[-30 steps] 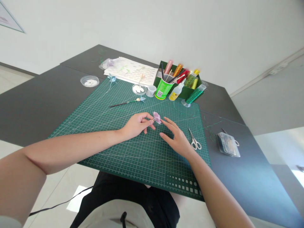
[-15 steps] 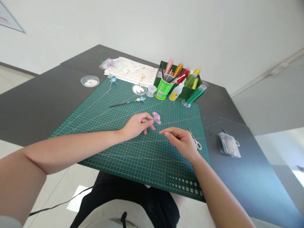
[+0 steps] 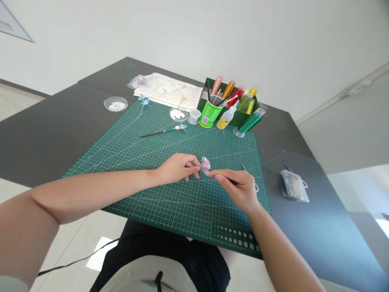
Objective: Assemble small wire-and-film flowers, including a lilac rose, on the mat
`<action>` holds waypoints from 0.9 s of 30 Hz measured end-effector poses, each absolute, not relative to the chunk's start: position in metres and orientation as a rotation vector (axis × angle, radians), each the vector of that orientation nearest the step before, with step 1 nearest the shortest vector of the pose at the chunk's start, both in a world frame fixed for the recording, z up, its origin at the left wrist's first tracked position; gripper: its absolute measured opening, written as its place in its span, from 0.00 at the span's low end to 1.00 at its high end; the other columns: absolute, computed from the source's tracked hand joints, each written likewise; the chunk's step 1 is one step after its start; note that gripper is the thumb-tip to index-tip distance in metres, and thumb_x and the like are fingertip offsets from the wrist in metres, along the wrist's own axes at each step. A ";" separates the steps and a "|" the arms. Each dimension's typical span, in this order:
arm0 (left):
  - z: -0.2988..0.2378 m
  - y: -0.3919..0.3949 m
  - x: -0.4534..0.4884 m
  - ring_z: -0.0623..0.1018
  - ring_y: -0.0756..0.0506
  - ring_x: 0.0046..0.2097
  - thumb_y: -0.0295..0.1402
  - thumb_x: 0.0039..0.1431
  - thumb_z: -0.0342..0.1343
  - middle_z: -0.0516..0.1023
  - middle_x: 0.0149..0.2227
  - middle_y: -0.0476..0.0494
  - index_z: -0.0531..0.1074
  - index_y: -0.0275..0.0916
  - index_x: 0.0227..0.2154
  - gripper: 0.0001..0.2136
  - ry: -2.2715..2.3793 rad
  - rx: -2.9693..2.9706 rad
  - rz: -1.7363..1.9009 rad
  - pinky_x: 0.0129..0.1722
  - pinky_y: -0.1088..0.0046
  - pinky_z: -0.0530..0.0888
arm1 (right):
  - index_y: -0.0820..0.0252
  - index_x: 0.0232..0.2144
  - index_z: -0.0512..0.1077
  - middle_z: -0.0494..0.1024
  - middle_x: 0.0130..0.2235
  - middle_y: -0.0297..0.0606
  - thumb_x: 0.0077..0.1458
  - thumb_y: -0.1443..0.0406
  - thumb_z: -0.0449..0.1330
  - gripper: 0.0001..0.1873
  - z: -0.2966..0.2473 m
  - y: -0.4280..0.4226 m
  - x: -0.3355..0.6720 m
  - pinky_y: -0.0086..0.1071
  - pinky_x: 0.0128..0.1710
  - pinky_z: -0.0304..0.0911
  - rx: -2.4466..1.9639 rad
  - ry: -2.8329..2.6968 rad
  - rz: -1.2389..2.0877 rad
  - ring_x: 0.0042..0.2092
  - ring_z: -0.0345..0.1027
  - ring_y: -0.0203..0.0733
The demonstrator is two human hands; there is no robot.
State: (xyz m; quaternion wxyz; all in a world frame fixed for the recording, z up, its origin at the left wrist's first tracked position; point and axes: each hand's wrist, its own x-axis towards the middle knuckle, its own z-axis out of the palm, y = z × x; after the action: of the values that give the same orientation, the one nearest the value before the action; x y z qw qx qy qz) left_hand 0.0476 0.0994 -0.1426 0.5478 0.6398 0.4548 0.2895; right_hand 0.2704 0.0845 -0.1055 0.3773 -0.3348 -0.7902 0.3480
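A small pale purple paper flower [image 3: 206, 164] is pinched in the fingertips of my left hand [image 3: 179, 167], just above the green cutting mat [image 3: 136, 158]. My right hand [image 3: 237, 184] has its fingers curled into a pinch, the tips touching the flower's near side; I cannot make out whether it holds anything of its own. A pair of scissors [image 3: 244, 168] lies on the mat right behind my right hand, mostly hidden by it.
A stemmed flower [image 3: 162, 131] lies farther back on the mat. Behind stand small white dishes [image 3: 178, 114], a green cup [image 3: 208, 114], glue bottles in a green box [image 3: 240, 115] and white sheets [image 3: 168, 91]. A clear packet [image 3: 293, 185] lies right, a dish [image 3: 115, 104] left.
My right hand closed from flat and spread into a pinch and came back to the flower. My left hand drew the flower slightly nearer and to the right.
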 end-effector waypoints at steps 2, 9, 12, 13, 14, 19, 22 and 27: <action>-0.142 0.096 0.049 0.75 0.54 0.22 0.31 0.65 0.59 0.86 0.31 0.48 0.77 0.36 0.36 0.04 1.032 1.554 0.607 0.23 0.81 0.70 | 0.51 0.41 0.86 0.88 0.34 0.35 0.63 0.68 0.61 0.13 -0.106 0.085 0.271 0.28 0.26 0.70 -0.845 -2.008 0.884 0.29 0.79 0.39; -0.139 0.081 0.052 0.81 0.52 0.28 0.22 0.62 0.56 0.86 0.32 0.49 0.80 0.37 0.36 0.08 0.900 1.643 0.481 0.27 0.81 0.76 | 0.50 0.41 0.86 0.88 0.39 0.35 0.62 0.68 0.63 0.12 -0.113 0.088 0.272 0.29 0.35 0.77 -0.924 -1.929 0.836 0.36 0.84 0.41; -0.136 0.078 0.053 0.81 0.53 0.27 0.23 0.62 0.58 0.85 0.31 0.49 0.79 0.37 0.32 0.07 0.870 1.677 0.466 0.27 0.82 0.76 | 0.51 0.42 0.85 0.88 0.41 0.35 0.63 0.67 0.62 0.12 -0.116 0.090 0.271 0.31 0.40 0.78 -0.991 -1.907 0.833 0.40 0.84 0.42; -0.136 0.078 0.053 0.80 0.53 0.26 0.25 0.63 0.58 0.85 0.31 0.49 0.79 0.37 0.32 0.06 0.866 1.681 0.460 0.27 0.82 0.75 | 0.51 0.42 0.85 0.88 0.42 0.35 0.63 0.67 0.62 0.11 -0.116 0.091 0.270 0.32 0.42 0.78 -1.011 -1.905 0.837 0.41 0.84 0.43; -0.135 0.078 0.053 0.80 0.53 0.26 0.26 0.63 0.59 0.85 0.30 0.50 0.79 0.37 0.31 0.06 0.862 1.686 0.456 0.26 0.82 0.75 | 0.51 0.42 0.85 0.88 0.42 0.35 0.63 0.66 0.62 0.11 -0.117 0.092 0.270 0.33 0.43 0.78 -1.026 -1.908 0.846 0.42 0.84 0.44; -0.137 0.078 0.052 0.81 0.53 0.27 0.28 0.64 0.61 0.84 0.29 0.50 0.80 0.37 0.31 0.06 0.798 1.726 0.479 0.28 0.83 0.75 | 0.54 0.41 0.85 0.87 0.44 0.37 0.63 0.62 0.61 0.12 -0.123 0.098 0.268 0.37 0.47 0.78 -1.097 -1.931 0.929 0.46 0.83 0.47; -0.139 0.078 0.051 0.82 0.53 0.29 0.27 0.64 0.61 0.85 0.29 0.51 0.80 0.37 0.32 0.05 0.774 1.780 0.534 0.29 0.83 0.74 | 0.55 0.41 0.85 0.87 0.44 0.39 0.62 0.60 0.61 0.13 -0.130 0.104 0.269 0.39 0.49 0.77 -1.164 -1.929 0.985 0.48 0.82 0.49; -0.141 0.080 0.050 0.82 0.54 0.30 0.27 0.63 0.63 0.85 0.31 0.51 0.80 0.37 0.33 0.03 0.767 1.844 0.656 0.32 0.83 0.74 | 0.56 0.39 0.86 0.88 0.43 0.40 0.60 0.57 0.62 0.14 -0.138 0.112 0.272 0.41 0.48 0.74 -1.240 -1.959 1.085 0.46 0.82 0.51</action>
State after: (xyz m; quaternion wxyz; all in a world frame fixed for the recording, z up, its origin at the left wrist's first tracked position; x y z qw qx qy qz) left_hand 0.0497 0.0798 -0.1407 0.4967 0.7614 0.3165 0.2709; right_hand 0.2717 0.1117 -0.1383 0.2870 -0.4640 -0.7331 0.4060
